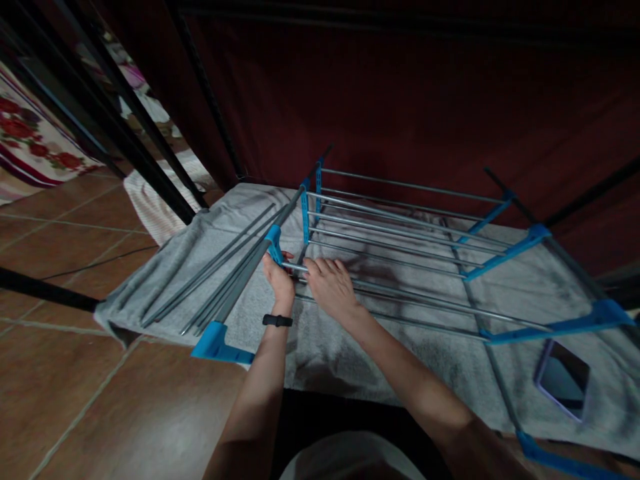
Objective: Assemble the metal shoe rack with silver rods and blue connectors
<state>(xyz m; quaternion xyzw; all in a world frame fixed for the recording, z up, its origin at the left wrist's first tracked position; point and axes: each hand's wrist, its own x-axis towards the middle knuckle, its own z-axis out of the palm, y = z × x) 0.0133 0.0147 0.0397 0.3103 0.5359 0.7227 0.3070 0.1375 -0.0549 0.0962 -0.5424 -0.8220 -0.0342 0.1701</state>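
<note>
One grey blanket (350,347) pads the tiled floor under a metal rack (400,233) lying flat. Near its left end, the left hand (278,277) clenches a thin rod (320,272) at a blue connector (274,241), steadying it, while the right hand (331,285) rests open-palmed across the rods. A phone (563,379) lies near right.

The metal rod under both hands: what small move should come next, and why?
Probably push the metal rod leftward into the blue connector. The left hand has its grip at that connector, and the right hand lies on the rod just beside it, so the rod's end seems not fully seated yet.
</note>
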